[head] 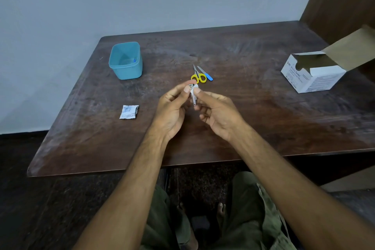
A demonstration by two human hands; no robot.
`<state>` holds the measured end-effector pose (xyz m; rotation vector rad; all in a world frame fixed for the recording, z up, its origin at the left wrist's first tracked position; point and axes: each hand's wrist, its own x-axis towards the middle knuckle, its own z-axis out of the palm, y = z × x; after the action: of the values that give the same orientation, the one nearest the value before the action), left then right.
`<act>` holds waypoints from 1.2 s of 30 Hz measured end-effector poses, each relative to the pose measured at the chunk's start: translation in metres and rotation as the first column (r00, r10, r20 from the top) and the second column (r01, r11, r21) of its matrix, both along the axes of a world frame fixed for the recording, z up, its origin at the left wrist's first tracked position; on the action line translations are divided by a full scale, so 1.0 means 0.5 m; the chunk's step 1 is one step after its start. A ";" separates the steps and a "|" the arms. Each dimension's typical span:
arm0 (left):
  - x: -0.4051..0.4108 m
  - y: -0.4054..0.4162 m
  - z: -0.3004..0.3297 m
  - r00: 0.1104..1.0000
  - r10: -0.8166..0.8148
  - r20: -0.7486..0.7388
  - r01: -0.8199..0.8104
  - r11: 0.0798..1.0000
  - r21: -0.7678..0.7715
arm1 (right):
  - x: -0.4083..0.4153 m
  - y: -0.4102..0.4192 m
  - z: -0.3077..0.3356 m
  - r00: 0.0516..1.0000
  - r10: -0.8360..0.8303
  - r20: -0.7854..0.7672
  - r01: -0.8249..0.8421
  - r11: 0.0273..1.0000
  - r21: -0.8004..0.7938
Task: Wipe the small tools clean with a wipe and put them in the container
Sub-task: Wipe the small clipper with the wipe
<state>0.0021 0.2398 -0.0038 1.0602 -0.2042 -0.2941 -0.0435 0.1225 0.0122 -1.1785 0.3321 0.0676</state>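
**Clipper in hand, mid-wipe, above the middle of the surface**

Head view: I have a small metal clipper [193, 98] held up off the surface [253, 128], between both hands and just nearer me than the other tools. My left hand [172, 107] pinches its far, upper end, fingers [187, 85] closed on the metal. My right hand [218, 113] has its fingers clamped on a white wipe [195, 88] folded against the clipper, thumb pressing it to the side. I judge this split is deliberate: one hand steadies, the other rubs, and lifting the tool lets the wipe reach all round it.

The clipper's long axis runs nearly away from me, its near tip angled down toward my lap and its head end up by the fingertips; which end is the cutting end I cannot tell.

The scissors [198, 76] and file [205, 74] lie side by side just beyond my hands, tips pointing away and slightly left, handles toward me, easy to pick up next. The container [125, 61] stands well off to the left, open, with something small and blue inside. A torn packet [129, 111] lies left of my hands; an open box [312, 73] sits far right.
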 end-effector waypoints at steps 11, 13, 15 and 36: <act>0.002 -0.008 -0.014 0.999 -0.050 0.000 0.050 0.998 -0.043 | 0.005 -0.005 0.000 0.997 0.066 -0.038 -0.065 0.998 0.027; 0.002 -0.011 -0.014 0.999 -0.054 -0.002 0.054 0.996 -0.064 | 0.011 -0.004 0.006 0.998 0.051 -0.045 -0.050 0.998 0.033; -0.002 -0.018 -0.019 0.998 -0.057 -0.033 0.053 0.993 -0.104 | 0.010 -0.002 0.003 0.997 0.051 -0.055 -0.048 0.997 0.055; -0.008 -0.029 -0.033 0.985 -0.075 -0.157 0.046 0.982 -0.181 | -0.007 0.019 -0.031 0.999 -0.042 -0.017 0.045 0.975 0.217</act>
<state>-0.0019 0.2253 -0.0204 0.8508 -0.1129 -0.4084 -0.0468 0.1321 -0.0035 -0.9537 0.3522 0.0712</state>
